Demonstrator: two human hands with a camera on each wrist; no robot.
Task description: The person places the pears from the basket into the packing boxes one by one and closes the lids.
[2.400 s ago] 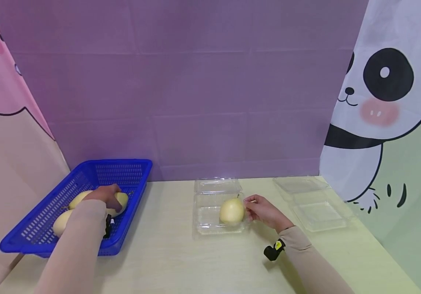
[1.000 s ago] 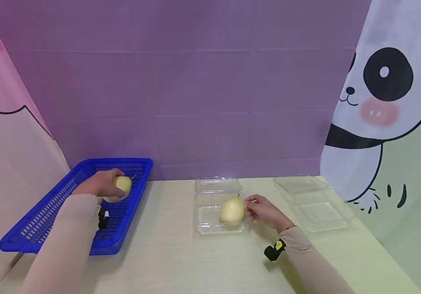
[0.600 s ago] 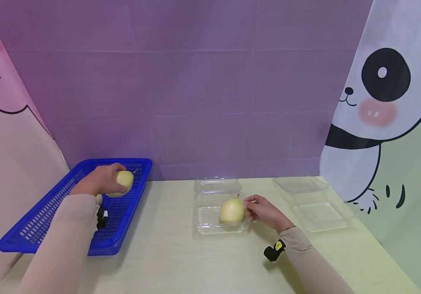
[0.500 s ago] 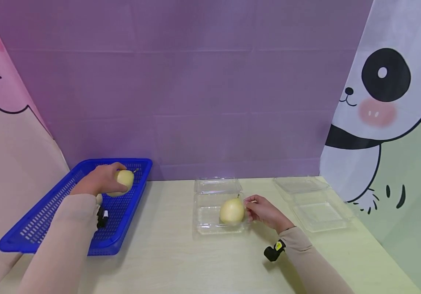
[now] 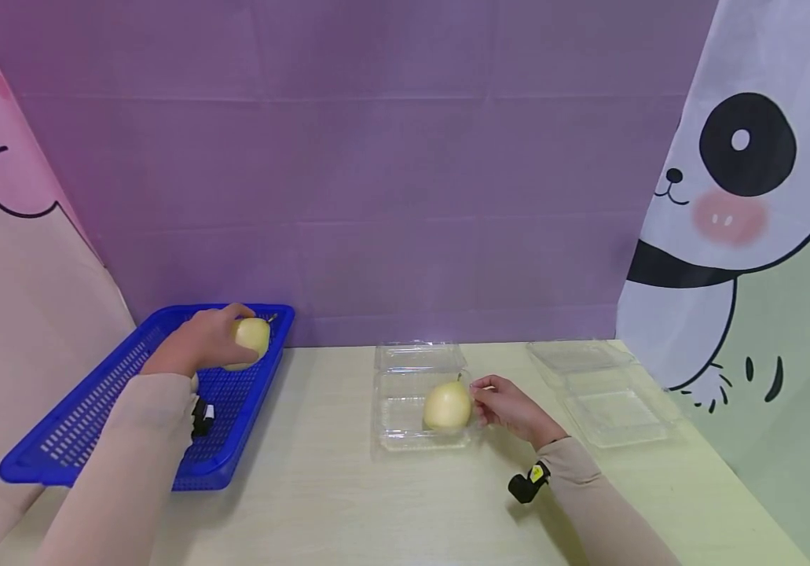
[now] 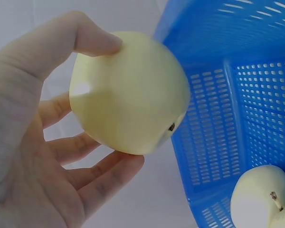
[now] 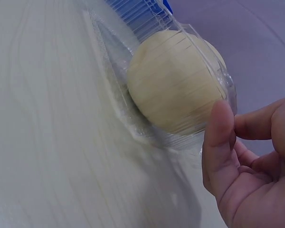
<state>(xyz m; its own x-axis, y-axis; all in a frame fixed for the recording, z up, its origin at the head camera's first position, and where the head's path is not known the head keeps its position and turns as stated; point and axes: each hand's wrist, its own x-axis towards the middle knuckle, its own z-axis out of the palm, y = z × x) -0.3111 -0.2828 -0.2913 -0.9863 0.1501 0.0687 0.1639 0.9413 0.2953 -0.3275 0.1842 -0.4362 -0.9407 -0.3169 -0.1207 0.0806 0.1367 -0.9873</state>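
Note:
A pale yellow pear (image 6: 133, 90) is gripped between the thumb and fingers of my left hand (image 5: 199, 342), raised over the blue plastic basket (image 5: 242, 440). In the left wrist view, more pears (image 6: 256, 197) lie at the bottom of that basket; in the head view my arm mostly hides them. On the table, a clear plastic clamshell box (image 5: 397, 409) stands with its lid folded back. One pear (image 5: 447, 406) sits in its right half, stem up. My right hand (image 5: 514, 409) pinches the box's right rim between thumb and forefinger, as the right wrist view (image 7: 251, 156) shows.
A second clear box (image 5: 617, 409) lies open at the right of the table, lid toward the back. Behind the table hangs a purple cloth (image 5: 390, 196). Side walls carry cartoon prints, a panda (image 5: 751, 204) on the right. The basket stands at the table's left edge.
My left hand has lifted a pear from the basket, first to the basket's upper part, then slightly up and right. My right hand and the box with its pear stay in place.

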